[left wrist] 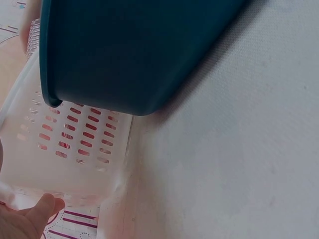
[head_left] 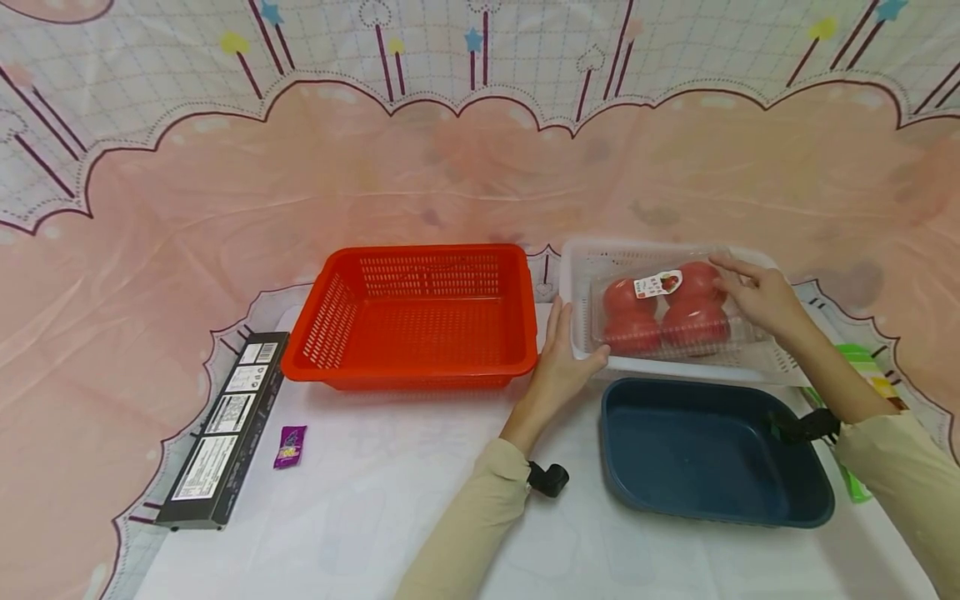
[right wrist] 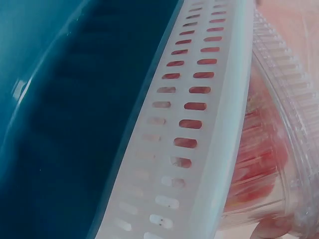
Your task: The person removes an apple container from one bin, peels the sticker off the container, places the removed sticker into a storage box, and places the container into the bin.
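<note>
A clear plastic box of several red tomatoes sits inside a white perforated basket, a printed label on its lid. My right hand grips the box by its right side. In the right wrist view, ribbed clear plastic shows past the white basket's wall, with a fingertip low beside it. My left hand touches the basket's front left corner, its fingers extended along the left side and the thumb by the front rim. In the left wrist view, its fingertips lie against the basket.
A dark blue tub stands right in front of the white basket. To the left is a red perforated basket. A long black box and a small purple packet lie farther left. A green packet lies partly under the right arm.
</note>
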The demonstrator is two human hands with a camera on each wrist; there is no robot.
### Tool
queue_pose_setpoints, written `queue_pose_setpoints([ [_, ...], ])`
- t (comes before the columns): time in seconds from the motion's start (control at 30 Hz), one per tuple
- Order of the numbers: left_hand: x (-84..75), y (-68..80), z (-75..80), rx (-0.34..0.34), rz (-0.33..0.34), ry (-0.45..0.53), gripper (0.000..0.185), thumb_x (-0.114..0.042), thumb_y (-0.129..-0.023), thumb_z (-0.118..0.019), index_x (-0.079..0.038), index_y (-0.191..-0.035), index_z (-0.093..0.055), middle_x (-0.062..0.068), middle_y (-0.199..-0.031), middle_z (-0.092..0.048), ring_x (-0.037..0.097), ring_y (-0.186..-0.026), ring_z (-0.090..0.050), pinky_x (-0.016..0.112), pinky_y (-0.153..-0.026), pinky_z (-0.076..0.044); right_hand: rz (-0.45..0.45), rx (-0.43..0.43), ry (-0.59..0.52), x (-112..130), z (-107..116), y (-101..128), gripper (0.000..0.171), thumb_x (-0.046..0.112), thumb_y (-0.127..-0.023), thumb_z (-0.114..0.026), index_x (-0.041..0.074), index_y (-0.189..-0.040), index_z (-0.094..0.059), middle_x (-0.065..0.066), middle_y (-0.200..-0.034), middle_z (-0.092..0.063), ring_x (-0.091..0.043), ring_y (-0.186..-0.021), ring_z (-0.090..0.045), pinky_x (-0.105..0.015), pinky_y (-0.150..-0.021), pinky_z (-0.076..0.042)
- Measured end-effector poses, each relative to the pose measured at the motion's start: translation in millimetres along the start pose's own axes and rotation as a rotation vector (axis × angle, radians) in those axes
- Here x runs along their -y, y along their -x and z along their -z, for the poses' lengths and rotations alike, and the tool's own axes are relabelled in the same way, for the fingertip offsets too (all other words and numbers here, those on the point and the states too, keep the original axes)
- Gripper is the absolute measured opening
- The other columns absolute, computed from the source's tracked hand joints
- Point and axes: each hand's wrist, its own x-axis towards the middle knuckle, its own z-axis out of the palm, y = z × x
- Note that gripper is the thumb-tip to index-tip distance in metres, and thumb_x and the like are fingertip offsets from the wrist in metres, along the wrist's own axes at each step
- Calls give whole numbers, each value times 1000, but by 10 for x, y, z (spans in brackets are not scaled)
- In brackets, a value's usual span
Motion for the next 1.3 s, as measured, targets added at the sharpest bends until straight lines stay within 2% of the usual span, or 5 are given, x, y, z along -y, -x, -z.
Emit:
queue_pose_setpoints([
  [0.3,-8,-1,-17,-2,-10,-3,89,-42,-84,-65,-20,-156,-18,-11,-165,-3,28,-146,-31,53,-111,-38,-22,-13,-79,3,2,23,59,47,-101,-35,12,-149,-35,-21,-160,-16,-49,-142,-22,-64,-101,-35],
  [0.63,8,10,5,-5,9,-2,90,-43,-84,-66,-22,-156,-17,-11,-164,-3,26,-146,-30,51,-111,-38,-56,-61,-120,-40,-50,84,59,49,-100,-38,16,-149,-37,-21,-158,-23,-28,-104,-43,-26,-62,-39],
  [0.83,-1,11,-6,-3,11,9,90,-43,-84,-66,-23,-156,-16,-13,-164,-3,25,-147,-29,52,-112,-37,-61,-98,-266,-136,-65,118,54,46,-99,-45,24,-148,-41,-4,-160,-25,-25,-130,-34,-23,-75,-37],
  [1.03,-2,12,-7,8,18,4,91,-44,-84,-66,-25,-156,-14,-15,-164,-1,25,-148,-28,53,-111,-38,-27,-186,-371,-220,-76,176,36,33,-98,-55,32,-134,-57,20,-93,-54,-1,-62,-42,-20,-48,-32],
  [1.3,7,11,-7,8,-14,-12,89,-41,-85,-66,-21,-156,-15,-9,-165,-1,27,-145,-32,51,-110,-39,-114,-216,-704,-213,-30,309,26,23,-94,-62,32,-118,-64,13,-58,-42,-6,-39,-31,-22,-34,-27],
])
